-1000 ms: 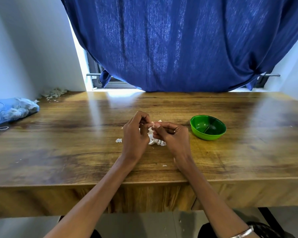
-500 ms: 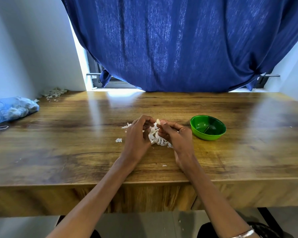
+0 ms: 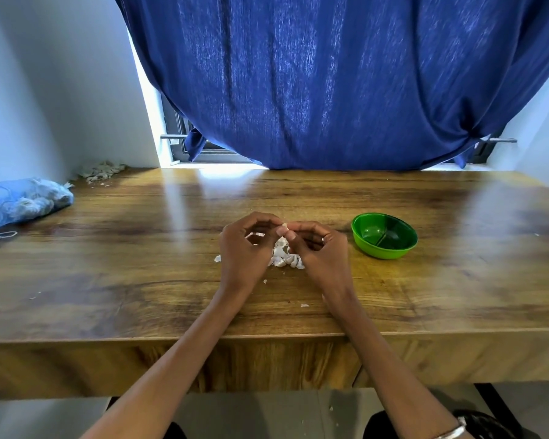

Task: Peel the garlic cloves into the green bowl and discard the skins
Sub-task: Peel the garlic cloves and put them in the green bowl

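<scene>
My left hand (image 3: 246, 248) and my right hand (image 3: 319, 250) meet fingertip to fingertip over the middle of the wooden table (image 3: 140, 280). Together they pinch a small pale garlic clove (image 3: 284, 226) between thumbs and fingers. Beneath the hands lies a heap of white garlic cloves and skins (image 3: 286, 259), partly hidden by my fingers. The green bowl (image 3: 384, 235) stands to the right of my right hand, apart from it, and looks empty.
A blue mesh bag of garlic (image 3: 19, 199) lies at the table's far left. A small pile of skins (image 3: 100, 169) sits in the back left corner. A blue curtain (image 3: 330, 80) hangs behind. Loose skin flakes (image 3: 217, 258) dot the table near my hands.
Both hands have lifted slightly off the heap and drawn together, now pinching one clove at their fingertips above it.
</scene>
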